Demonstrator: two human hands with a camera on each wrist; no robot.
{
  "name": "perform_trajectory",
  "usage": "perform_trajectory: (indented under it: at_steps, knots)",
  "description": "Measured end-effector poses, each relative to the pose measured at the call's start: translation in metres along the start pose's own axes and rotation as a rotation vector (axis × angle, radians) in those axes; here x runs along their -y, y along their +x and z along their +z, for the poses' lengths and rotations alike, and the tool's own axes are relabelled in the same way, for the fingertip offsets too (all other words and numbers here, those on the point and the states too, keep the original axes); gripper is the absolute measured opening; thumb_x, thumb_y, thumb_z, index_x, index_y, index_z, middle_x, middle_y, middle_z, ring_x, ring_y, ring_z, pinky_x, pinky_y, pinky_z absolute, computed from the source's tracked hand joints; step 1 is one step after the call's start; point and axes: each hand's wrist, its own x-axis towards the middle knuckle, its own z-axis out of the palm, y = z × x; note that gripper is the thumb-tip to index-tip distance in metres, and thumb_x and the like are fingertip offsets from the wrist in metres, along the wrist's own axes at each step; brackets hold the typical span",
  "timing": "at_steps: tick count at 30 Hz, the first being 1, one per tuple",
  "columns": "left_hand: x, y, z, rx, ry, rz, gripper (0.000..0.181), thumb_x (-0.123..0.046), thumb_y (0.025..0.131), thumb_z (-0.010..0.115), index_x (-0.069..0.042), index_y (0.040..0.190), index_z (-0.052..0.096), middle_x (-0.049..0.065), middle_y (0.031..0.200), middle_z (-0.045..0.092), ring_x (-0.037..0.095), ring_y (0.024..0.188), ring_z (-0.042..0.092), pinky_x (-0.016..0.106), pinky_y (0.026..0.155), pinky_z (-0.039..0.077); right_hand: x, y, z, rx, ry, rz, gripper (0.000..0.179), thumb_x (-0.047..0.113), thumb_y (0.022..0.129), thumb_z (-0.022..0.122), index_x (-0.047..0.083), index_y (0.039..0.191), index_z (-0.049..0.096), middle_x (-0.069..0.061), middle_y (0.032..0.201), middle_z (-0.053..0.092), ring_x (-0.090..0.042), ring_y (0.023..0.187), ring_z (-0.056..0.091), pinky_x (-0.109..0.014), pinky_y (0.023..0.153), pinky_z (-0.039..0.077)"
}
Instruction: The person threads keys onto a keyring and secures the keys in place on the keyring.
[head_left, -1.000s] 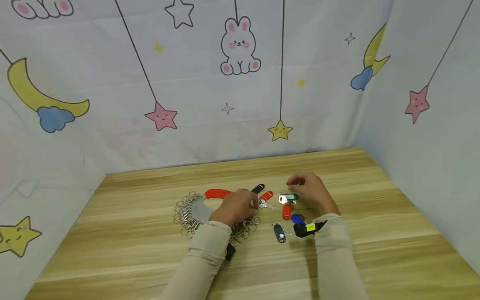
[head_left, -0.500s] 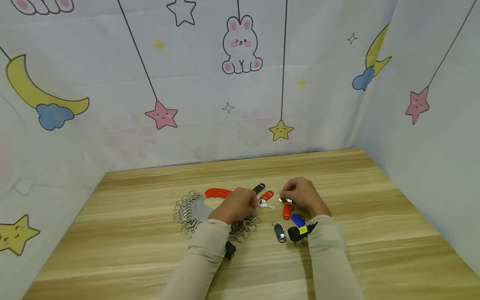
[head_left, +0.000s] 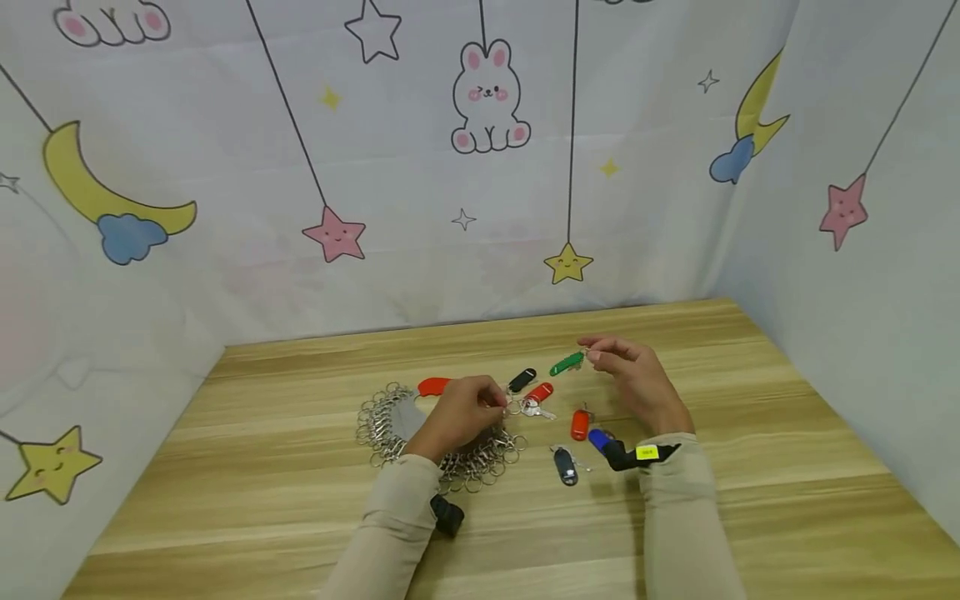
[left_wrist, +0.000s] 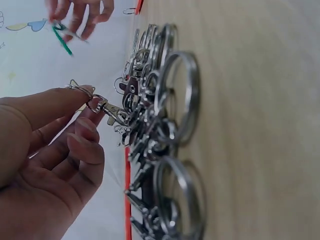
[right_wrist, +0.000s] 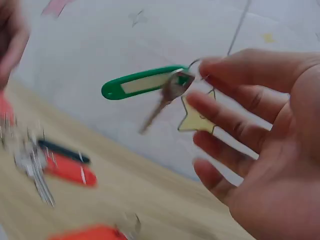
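My right hand (head_left: 641, 379) pinches the small ring of a green key tag (head_left: 567, 363), holding it above the table. In the right wrist view, a key (right_wrist: 167, 97) hangs beside the tag from that same ring. My left hand (head_left: 463, 414) pinches a metal key ring (left_wrist: 82, 91) between thumb and fingers. A small snap clasp (left_wrist: 115, 112) joins this ring to the key holder. The key holder is a flat grey metal plate (head_left: 407, 419) with a red handle (head_left: 432, 386) and several clasps and rings along its edge. My left hand covers part of it.
Near the holder lie a black key tag (head_left: 522, 381) and a red key tag (head_left: 539, 393) with keys (head_left: 536, 409). Closer to me are another red tag (head_left: 580, 425), a blue tag (head_left: 598, 439) and a dark grey tag (head_left: 566, 467). Printed fabric walls surround the table.
My right hand has closed on the green tag's ring and raised it, with its key, off the table. My left hand has shifted slightly and a ring now shows at its fingertips.
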Motion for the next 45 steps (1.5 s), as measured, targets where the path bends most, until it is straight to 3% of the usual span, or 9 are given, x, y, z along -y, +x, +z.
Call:
perform_trajectory:
  at_steps: [4, 7, 12, 16, 25, 31, 35, 40, 45]
  knots:
    - [0.002, -0.002, 0.001, -0.039, -0.019, -0.037, 0.007, -0.004, 0.091, 0.074, -0.011, 0.091, 0.071, -0.006, 0.088, 0.065, 0.013, 0.078, 0.061, 0.032, 0.069, 0.052, -0.004, 0.002, 0.0, 0.2, 0.504, -0.121, 0.033, -0.011, 0.103, 0.041, 0.002, 0.097, 0.071, -0.013, 0.121, 0.065, -0.031, 0.118, 0.053, -0.04, 0.1, 0.04]
    - [0.003, -0.004, 0.001, -0.058, -0.018, -0.046, 0.008, -0.005, 0.091, 0.074, -0.012, 0.09, 0.071, -0.007, 0.086, 0.065, 0.012, 0.075, 0.061, 0.032, 0.068, 0.052, -0.009, 0.003, 0.002, 0.327, 0.708, -0.137, 0.039, -0.014, 0.104, 0.033, 0.002, 0.103, 0.069, -0.015, 0.116, 0.065, -0.029, 0.111, 0.058, -0.036, 0.099, 0.043]
    - [0.003, -0.005, 0.001, -0.073, -0.024, -0.032, 0.008, -0.005, 0.091, 0.074, -0.012, 0.089, 0.071, -0.007, 0.084, 0.065, 0.011, 0.074, 0.061, 0.032, 0.067, 0.052, -0.011, 0.003, 0.006, 0.297, 0.761, -0.11, 0.037, -0.014, 0.104, 0.031, -0.001, 0.107, 0.066, -0.017, 0.102, 0.066, -0.026, 0.095, 0.063, -0.031, 0.087, 0.052]
    - [0.002, -0.006, 0.0, -0.067, -0.033, -0.038, 0.007, -0.005, 0.092, 0.074, -0.011, 0.09, 0.071, -0.007, 0.084, 0.065, 0.011, 0.074, 0.061, 0.032, 0.067, 0.053, -0.008, 0.002, 0.008, 0.261, 0.727, -0.044, 0.043, -0.012, 0.105, 0.027, 0.003, 0.125, 0.061, -0.016, 0.098, 0.066, -0.025, 0.09, 0.063, -0.031, 0.081, 0.053]
    - [0.001, -0.006, -0.002, -0.066, -0.046, -0.071, 0.008, -0.004, 0.092, 0.072, -0.011, 0.09, 0.07, -0.006, 0.085, 0.066, 0.012, 0.076, 0.062, 0.032, 0.068, 0.053, -0.006, 0.005, 0.011, 0.222, 0.401, 0.083, 0.032, 0.0, 0.108, 0.039, -0.009, 0.121, 0.066, -0.014, 0.102, 0.068, -0.023, 0.094, 0.065, -0.033, 0.085, 0.054]
    - [0.004, -0.006, -0.002, -0.065, -0.063, -0.07, 0.006, -0.003, 0.091, 0.072, -0.009, 0.091, 0.07, -0.005, 0.085, 0.066, 0.012, 0.076, 0.062, 0.032, 0.067, 0.053, -0.007, 0.006, 0.012, 0.205, 0.213, 0.087, 0.037, 0.002, 0.105, 0.052, -0.017, 0.136, 0.05, -0.016, 0.111, 0.071, -0.026, 0.103, 0.067, -0.034, 0.094, 0.051]
    - [0.004, -0.007, -0.002, -0.061, -0.071, -0.071, 0.006, -0.003, 0.092, 0.072, -0.009, 0.092, 0.07, -0.005, 0.085, 0.066, 0.012, 0.076, 0.063, 0.031, 0.067, 0.053, -0.004, 0.006, 0.012, 0.176, 0.12, 0.077, 0.03, -0.001, 0.103, 0.055, -0.018, 0.127, 0.054, -0.016, 0.114, 0.071, -0.028, 0.111, 0.065, -0.035, 0.099, 0.047]
    - [0.004, -0.007, -0.003, -0.061, -0.07, -0.068, 0.006, -0.002, 0.092, 0.072, -0.009, 0.092, 0.07, -0.005, 0.086, 0.066, 0.013, 0.076, 0.063, 0.032, 0.067, 0.054, 0.009, 0.006, 0.017, 0.071, -0.19, 0.074, 0.018, 0.006, 0.1, 0.063, -0.007, 0.112, 0.069, -0.013, 0.12, 0.069, -0.028, 0.117, 0.059, -0.041, 0.103, 0.043]
    - [0.005, -0.007, -0.003, -0.068, -0.059, -0.066, 0.005, -0.004, 0.092, 0.072, -0.008, 0.091, 0.07, -0.005, 0.086, 0.066, 0.013, 0.076, 0.063, 0.032, 0.067, 0.054, 0.025, 0.007, 0.025, -0.01, -0.564, 0.054, 0.01, 0.009, 0.097, 0.068, 0.004, 0.102, 0.075, -0.008, 0.106, 0.067, -0.028, 0.096, 0.056, -0.043, 0.079, 0.047]
